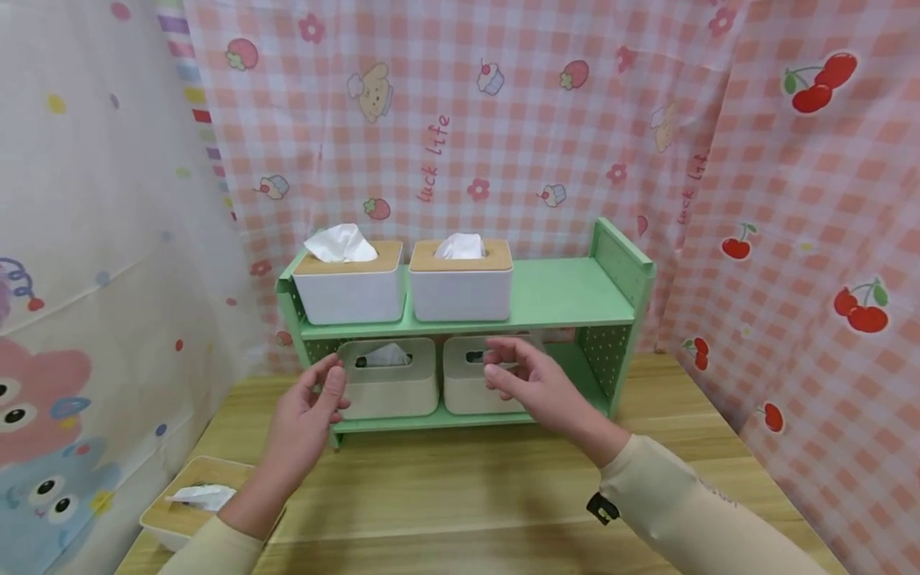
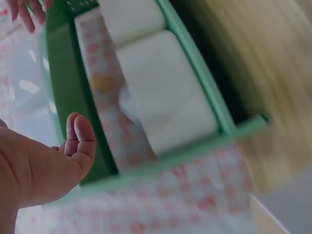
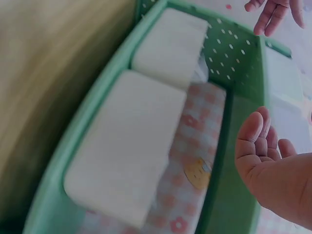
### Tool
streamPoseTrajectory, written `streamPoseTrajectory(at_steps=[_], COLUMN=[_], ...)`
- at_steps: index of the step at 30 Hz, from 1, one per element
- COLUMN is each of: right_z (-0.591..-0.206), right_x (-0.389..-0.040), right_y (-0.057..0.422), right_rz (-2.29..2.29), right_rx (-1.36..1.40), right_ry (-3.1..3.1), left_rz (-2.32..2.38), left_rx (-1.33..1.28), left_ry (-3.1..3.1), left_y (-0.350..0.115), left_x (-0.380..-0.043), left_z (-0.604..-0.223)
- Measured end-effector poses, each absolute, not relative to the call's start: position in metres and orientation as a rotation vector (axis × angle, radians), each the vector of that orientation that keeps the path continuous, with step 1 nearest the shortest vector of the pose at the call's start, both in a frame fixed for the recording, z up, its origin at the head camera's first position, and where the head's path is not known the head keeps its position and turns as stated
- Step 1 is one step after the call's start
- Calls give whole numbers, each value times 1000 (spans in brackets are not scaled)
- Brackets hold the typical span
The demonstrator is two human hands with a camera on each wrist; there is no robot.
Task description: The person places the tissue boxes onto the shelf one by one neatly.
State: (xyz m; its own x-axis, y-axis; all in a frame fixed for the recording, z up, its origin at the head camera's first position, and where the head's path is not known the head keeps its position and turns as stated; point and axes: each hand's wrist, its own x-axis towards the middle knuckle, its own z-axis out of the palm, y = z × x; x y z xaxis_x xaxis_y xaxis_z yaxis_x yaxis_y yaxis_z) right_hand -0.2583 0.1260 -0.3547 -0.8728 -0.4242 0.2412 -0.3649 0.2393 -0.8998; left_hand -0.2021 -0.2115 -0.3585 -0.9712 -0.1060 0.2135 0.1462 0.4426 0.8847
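Note:
My left hand (image 1: 305, 415) hovers before the left end of a green two-tier shelf (image 1: 568, 287), fingers loosely bent and holding nothing. Beside its fingertips, on the lower tier, stands a beige tissue box (image 1: 391, 395) with a tissue poking from its slot. A second beige tissue box (image 1: 460, 391) stands to the right of it, partly covered by my right hand (image 1: 539, 383). That hand is raised too, its fingers relaxed around bare air. In the right wrist view, the right hand (image 3: 273, 170) appears apart from the boxes.
On the upper tier are two white tissue boxes with wooden lids, one at the left (image 1: 350, 299) and one in the middle (image 1: 462, 295). Another wooden-lidded tissue box (image 1: 168, 519) sits on the wooden table (image 1: 431, 495) at front left, partly behind my forearm. Patterned curtains (image 1: 517, 144) enclose the table.

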Motion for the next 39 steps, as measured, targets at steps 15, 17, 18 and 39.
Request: streamPoseTrajectory(at_steps=[15, 17, 18, 39], right_z=[-412, -419, -423, -478], right_x=[-240, -235, -232, -193], right_y=[52, 39, 32, -50], right_rz=[-1732, -1746, -1753, -1747], right_rx=[-689, -670, -657, -518], right_ry=[2110, 2069, 2047, 1863], left_rz=[-959, -913, -894, -1105], left_rx=[357, 429, 449, 928], left_ry=[-2652, -2675, -2674, -2750], left_y=[-353, -364, -369, -407], left_x=[-168, -166, -164, -167], left_z=[-399, -405, -408, -458])
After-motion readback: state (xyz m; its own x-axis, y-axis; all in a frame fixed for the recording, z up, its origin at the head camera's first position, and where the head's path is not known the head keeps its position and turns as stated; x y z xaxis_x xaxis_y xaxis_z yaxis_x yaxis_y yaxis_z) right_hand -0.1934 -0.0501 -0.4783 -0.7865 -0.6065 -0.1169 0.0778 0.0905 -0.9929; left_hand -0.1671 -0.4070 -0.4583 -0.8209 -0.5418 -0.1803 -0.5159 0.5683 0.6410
